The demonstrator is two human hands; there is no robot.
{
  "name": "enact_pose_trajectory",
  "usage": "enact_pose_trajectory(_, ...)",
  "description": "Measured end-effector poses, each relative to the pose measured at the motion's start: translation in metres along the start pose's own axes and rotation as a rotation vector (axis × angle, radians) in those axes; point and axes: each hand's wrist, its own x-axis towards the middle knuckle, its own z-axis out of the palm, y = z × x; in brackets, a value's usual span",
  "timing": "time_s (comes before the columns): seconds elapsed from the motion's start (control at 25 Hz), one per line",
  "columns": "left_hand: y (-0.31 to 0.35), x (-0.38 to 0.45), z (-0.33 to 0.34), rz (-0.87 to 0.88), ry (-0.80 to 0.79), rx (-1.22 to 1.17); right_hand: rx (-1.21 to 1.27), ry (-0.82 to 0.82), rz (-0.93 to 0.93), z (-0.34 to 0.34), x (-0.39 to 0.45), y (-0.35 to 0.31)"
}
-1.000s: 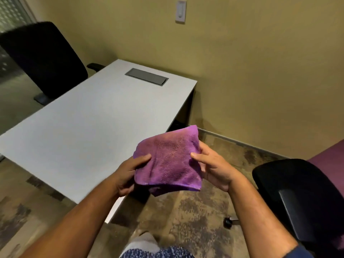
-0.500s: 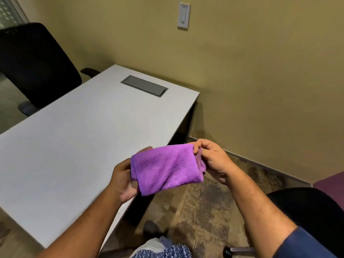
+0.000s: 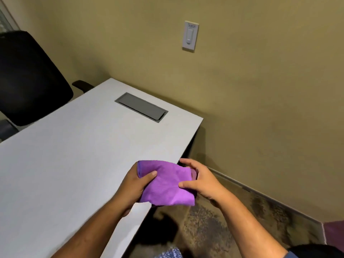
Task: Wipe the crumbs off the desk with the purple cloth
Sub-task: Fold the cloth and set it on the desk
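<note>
Cloth: your purple cloth [image 3: 165, 185] is folded into a soft, thick pad, bright violet with a fine nap, its lower edge hanging in a loose fold.
Cloth position: you hold it in the air over the desk's right edge, near the front part of that edge; whether its underside touches the desktop cannot be told.
Left hand: your left hand [image 3: 133, 185] clasps the cloth's left end, thumb pressed on top and fingers wrapped underneath.
Right hand: your right hand [image 3: 202, 180] grips the cloth's right end, thumb on the upper face, the other fingers curled over the far edge; a darker fold of cloth shows between them.
Grip relation: the cloth spans the gap between your two hands, both closed on it.
Desk: the desk [image 3: 70, 155] is pale grey; no crumbs can be made out on it.
Cable hatch: a dark grey cable hatch [image 3: 141, 108] is set in near the far right corner.
Chair: a black chair [image 3: 28, 77] stands beyond the far left edge.
Wall: a light switch [image 3: 190, 35] sits on the tan wall.
</note>
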Motion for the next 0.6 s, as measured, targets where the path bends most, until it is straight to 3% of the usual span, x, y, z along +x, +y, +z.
enact_pose_trajectory(0.16,0.040,0.072,0.009,-0.182,-0.068,0.104,-0.164,-0.332,0.035,-0.044,0.068,-0.012)
enact_pose_trajectory(0.28,0.057,0.131,0.033,-0.354,0.015,0.117,-0.105,-0.468,0.051,-0.075,0.121,-0.022)
enact_pose_trajectory(0.36,0.059,0.160,0.053,-0.294,0.220,0.107,0.001,-0.482,0.060,-0.096,0.154,-0.028)
enact_pose_trajectory(0.44,0.057,0.172,0.064,-0.117,0.458,0.162,0.071,-0.501,0.022,-0.111,0.181,-0.028)
enact_pose_trajectory(0.56,0.047,0.174,0.082,-0.028,0.386,0.066,0.111,-0.567,-0.009,-0.122,0.219,-0.027)
enact_pose_trajectory(0.6,0.041,0.174,0.087,-0.011,0.377,0.132,0.126,-0.587,0.008,-0.124,0.229,-0.029)
